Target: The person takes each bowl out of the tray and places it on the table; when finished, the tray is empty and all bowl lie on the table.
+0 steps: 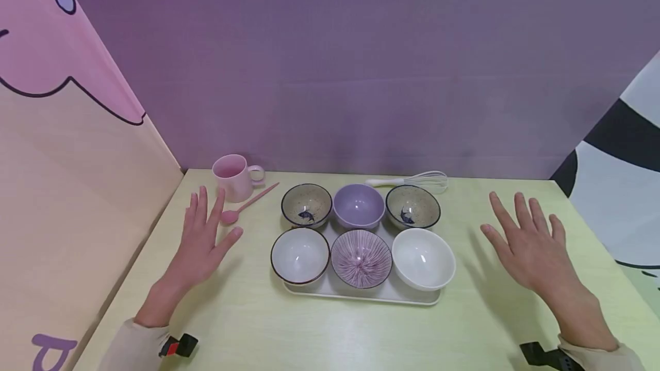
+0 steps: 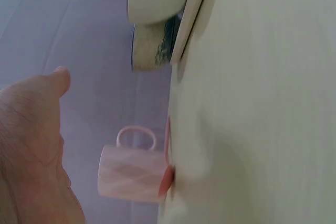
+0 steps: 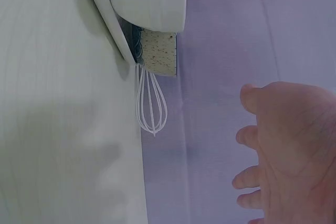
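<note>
My left hand hovers above the left of the table, fingers spread and holding nothing. Just beyond its fingertips are a pink mug and a pink spoon. On the right side my right hand is likewise spread in the air with nothing in it. Between the hands a white tray bears two rows of bowls. At the back stand two speckled bowls around a purple bowl. In front are a dark-rimmed white bowl, a purple-streaked bowl and a plain white bowl.
A white whisk lies behind the tray, at the table's back edge. A purple backdrop rises behind the table. Printed panels stand on the left and the right.
</note>
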The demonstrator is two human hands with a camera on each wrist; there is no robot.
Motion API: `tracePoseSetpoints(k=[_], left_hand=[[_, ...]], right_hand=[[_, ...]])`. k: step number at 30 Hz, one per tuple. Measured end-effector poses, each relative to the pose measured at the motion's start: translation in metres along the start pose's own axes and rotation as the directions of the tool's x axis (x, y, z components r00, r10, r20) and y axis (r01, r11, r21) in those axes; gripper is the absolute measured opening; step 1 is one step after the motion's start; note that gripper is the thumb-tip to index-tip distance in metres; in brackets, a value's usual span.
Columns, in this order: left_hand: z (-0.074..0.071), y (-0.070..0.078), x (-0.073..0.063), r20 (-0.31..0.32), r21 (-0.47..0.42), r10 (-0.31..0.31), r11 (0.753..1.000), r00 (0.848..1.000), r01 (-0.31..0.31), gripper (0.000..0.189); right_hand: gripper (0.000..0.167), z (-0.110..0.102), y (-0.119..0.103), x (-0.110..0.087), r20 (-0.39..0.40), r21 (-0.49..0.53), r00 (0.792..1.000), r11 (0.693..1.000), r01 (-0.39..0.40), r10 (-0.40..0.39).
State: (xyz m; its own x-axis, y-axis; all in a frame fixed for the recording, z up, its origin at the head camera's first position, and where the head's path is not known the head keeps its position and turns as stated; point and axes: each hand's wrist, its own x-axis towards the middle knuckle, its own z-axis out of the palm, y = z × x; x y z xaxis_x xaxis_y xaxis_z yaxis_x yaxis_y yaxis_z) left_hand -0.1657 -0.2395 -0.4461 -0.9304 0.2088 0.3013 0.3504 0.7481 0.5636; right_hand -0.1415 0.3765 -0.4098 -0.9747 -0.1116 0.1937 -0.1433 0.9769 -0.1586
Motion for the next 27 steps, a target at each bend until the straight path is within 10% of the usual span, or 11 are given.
tracePoseSetpoints(k=[17, 27], left_hand=[[0.047, 0.040, -0.025, -0.011, -0.328, -0.059, 0.943, 0.998, 0.052, 0.098], [0.076, 0.049, -0.035, 0.012, -0.369, -0.067, 0.927, 0.998, 0.067, 0.113]], right_hand=[[0.061, 0.007, -0.022, 0.017, -0.162, 0.110, 0.984, 0.990, 0.094, -0.075], [0.059, 0.017, -0.027, 0.040, -0.080, 0.271, 0.996, 0.960, 0.065, -0.045]])
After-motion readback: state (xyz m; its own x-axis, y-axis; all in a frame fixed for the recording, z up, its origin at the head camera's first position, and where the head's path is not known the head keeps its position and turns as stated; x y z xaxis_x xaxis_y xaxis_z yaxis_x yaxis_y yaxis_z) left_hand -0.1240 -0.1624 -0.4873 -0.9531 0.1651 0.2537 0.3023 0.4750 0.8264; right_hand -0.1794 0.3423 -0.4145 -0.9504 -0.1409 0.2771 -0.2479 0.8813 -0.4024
